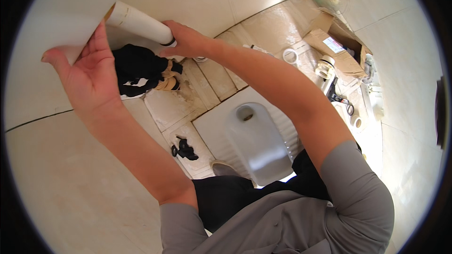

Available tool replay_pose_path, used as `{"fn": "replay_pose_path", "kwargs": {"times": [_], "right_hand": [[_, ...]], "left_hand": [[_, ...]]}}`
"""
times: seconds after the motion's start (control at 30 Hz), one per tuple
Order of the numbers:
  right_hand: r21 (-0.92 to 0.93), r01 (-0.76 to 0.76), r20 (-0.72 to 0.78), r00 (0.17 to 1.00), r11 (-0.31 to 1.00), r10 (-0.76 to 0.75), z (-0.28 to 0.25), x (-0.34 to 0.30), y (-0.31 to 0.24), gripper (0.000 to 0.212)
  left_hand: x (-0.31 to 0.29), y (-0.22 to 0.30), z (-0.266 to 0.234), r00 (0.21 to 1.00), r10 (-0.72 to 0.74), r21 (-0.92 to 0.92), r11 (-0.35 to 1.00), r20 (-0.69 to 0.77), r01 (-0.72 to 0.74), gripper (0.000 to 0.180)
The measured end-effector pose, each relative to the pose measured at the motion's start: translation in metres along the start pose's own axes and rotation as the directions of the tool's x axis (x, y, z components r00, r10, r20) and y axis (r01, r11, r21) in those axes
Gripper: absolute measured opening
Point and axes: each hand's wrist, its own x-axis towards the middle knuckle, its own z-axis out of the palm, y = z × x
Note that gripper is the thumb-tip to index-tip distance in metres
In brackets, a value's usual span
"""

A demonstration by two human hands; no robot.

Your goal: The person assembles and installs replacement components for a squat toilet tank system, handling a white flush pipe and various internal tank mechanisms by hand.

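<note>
A: Gripping the pipe [141, 22] near its lower end: our right hand [186, 40], fingers wrapped round it.

B: Our left hand [89, 73], fingers spread, presses the white tank [61, 14] above.

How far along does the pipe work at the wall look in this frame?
Done: the squat pan sits in the tiled floor. In hand: the right hand grips the white pipe near its black ring, and the left hand steadies the white fixture above. Left: fittings by the cardboard box lie unused.
</note>
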Motion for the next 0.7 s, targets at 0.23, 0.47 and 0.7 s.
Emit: {"fn": "replay_pose_path", "kwargs": {"times": [0.23,0.47,0.7], "right_hand": [[-0.596,-0.051,0.118,0.981,0.801,0.151,-0.156,-0.062,0.099,0.055],[-0.799,-0.508,-0.188,0.72,0.323,0.667,-0.195,-0.206,0.195,0.075],[-0.738,-0.526,-0.288,0.812,0.423,0.507,-0.233,-0.228,0.245,0.028]], "left_hand": [[-0.001,0.01,0.002,0.999,0.019,0.049,0.999,-0.045,-0.017,0.066],[0.001,0.004,0.0,0.999,-0.009,-0.013,1.0,-0.046,0.008,0.065],[0.007,-0.003,-0.005,0.997,-0.052,-0.12,0.992,-0.053,0.045,0.065]]}}
